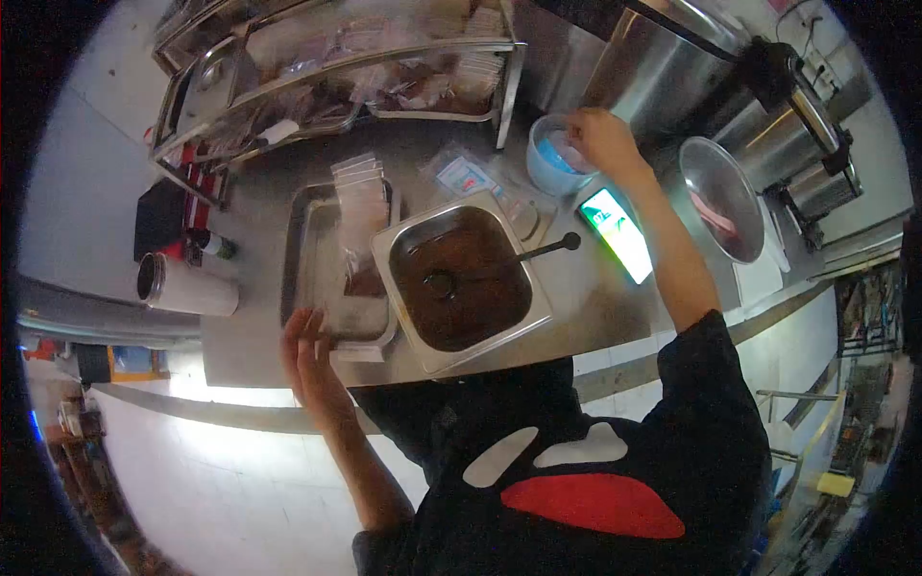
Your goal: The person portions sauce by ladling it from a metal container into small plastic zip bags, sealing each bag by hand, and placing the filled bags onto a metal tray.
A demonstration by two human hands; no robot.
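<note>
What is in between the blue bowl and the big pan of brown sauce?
In the head view, small clear packets lie on the counter between the blue bowl and the pan of brown sauce.

No readable text anywhere in my view. Phone screen, lit green-white, near counter right part: content too blurred to read. Clear packet toward counter's far edge carries red-blue printed label, letters too small for me. Bottle by counter's left edge has label, illegible. Shirt shows white and red shapes, no lettering.
</note>
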